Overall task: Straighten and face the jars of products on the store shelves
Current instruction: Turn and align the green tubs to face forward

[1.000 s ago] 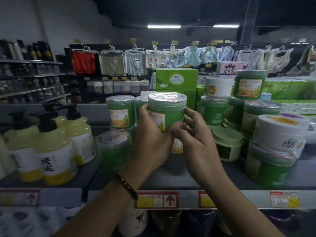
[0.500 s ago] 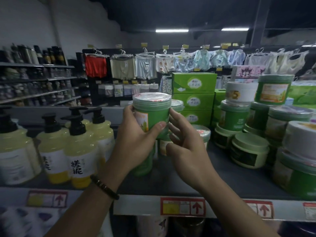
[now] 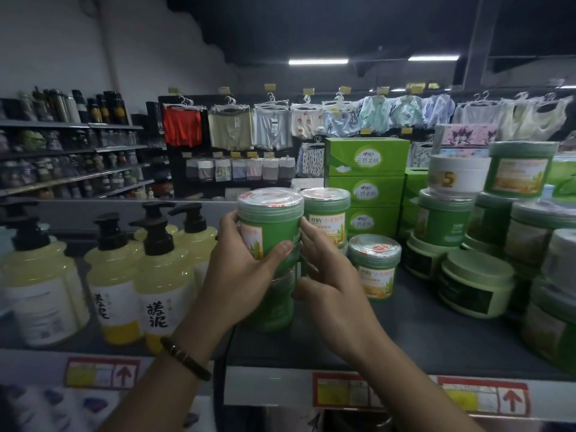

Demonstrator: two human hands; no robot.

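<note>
My left hand (image 3: 240, 272) grips a green jar (image 3: 274, 226) with a clear lid; its orange label faces left of me. It rests on top of a lower green jar (image 3: 274, 304) on the dark shelf (image 3: 405, 347). My right hand (image 3: 330, 275) touches the right side of this stack, fingers spread across both jars. Just behind stands a second stacked green jar (image 3: 327, 216). A shorter green jar (image 3: 375, 266) sits to the right on the shelf.
Yellow pump bottles (image 3: 159, 272) crowd the shelf on the left. Stacked green and white jars (image 3: 445, 219) and low pale-green tubs (image 3: 477, 282) fill the right. Green boxes (image 3: 367, 179) stand behind. Price tags (image 3: 483, 397) line the shelf edge.
The held jar has come down from mid-air onto the lower jar. My right hand has closed in against the stack's right side. The view has shifted left.
</note>
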